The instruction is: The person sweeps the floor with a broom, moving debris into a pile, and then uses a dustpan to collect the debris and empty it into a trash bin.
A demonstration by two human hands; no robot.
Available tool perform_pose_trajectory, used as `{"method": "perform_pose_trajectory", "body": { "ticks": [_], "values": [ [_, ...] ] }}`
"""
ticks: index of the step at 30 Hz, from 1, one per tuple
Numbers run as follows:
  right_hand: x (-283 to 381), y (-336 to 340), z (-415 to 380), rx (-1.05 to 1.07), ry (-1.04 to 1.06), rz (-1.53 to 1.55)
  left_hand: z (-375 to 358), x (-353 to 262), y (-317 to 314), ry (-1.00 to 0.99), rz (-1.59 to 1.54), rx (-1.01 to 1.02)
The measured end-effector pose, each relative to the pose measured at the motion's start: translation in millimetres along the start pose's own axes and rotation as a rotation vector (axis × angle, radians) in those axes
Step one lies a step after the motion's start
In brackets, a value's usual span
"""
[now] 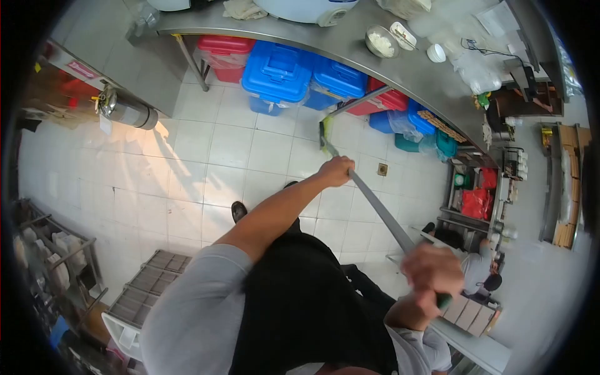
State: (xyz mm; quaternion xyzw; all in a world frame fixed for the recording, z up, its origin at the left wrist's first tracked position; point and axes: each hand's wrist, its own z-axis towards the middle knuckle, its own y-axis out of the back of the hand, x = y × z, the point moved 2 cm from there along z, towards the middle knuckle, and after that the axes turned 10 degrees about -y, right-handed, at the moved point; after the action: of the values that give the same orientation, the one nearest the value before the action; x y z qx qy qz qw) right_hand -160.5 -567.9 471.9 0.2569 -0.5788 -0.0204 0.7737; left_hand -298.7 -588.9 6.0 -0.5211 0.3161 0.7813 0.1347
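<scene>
I hold a long grey handle (381, 209) in both hands, slanting from lower right to upper middle. My left hand (336, 170) grips it partway down, arm stretched out. My right hand (431, 275) is closed round its upper end, close to my body and blurred. The tool's head (325, 134) rests on the white tiled floor (250, 156) by the edge of the steel counter (350, 47). My black apron and one dark shoe (239, 210) show below.
Blue bins (278, 72) and red bins (225, 53) sit under the counter, with a bowl of white food (381, 44) on top. A floor drain (382, 169), a metal cylinder (128, 111), grey crates (150, 284) and a seated person (478, 265) are nearby.
</scene>
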Motion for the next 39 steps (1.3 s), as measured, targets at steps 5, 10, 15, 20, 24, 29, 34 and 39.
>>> {"method": "perform_pose_trajectory", "body": {
  "ticks": [5, 10, 15, 20, 24, 29, 34, 39],
  "values": [
    [-99, 44, 29, -0.158, -0.115, 0.282, -13, 82, 40, 0.153, 0.179, 0.012],
    [-181, 50, 60, -0.05, -0.226, 0.602, -130, 107, 121, 0.403, 0.372, -0.074],
    [-200, 5, 117, 0.212, -0.273, 0.695, -189, 93, 200, 0.705, 0.53, -0.27],
    [-136, -3, 174, 0.566, 0.001, 0.598, -205, 22, 235, 0.665, 0.544, -0.507],
    [-107, -22, 210, 0.859, 0.094, 0.518, -232, 0, 229, 0.669, 0.44, -0.726],
    [-115, -57, 257, 0.884, 0.048, 0.489, -252, 41, 242, 0.668, 0.389, -0.762],
    [-130, -70, 298, 0.787, 0.009, 0.623, -258, 83, 281, 0.687, 0.366, -0.546],
    [-136, -76, 325, 0.742, -0.001, 0.634, -266, 114, 302, 0.644, 0.392, -0.423]
  ]
}}
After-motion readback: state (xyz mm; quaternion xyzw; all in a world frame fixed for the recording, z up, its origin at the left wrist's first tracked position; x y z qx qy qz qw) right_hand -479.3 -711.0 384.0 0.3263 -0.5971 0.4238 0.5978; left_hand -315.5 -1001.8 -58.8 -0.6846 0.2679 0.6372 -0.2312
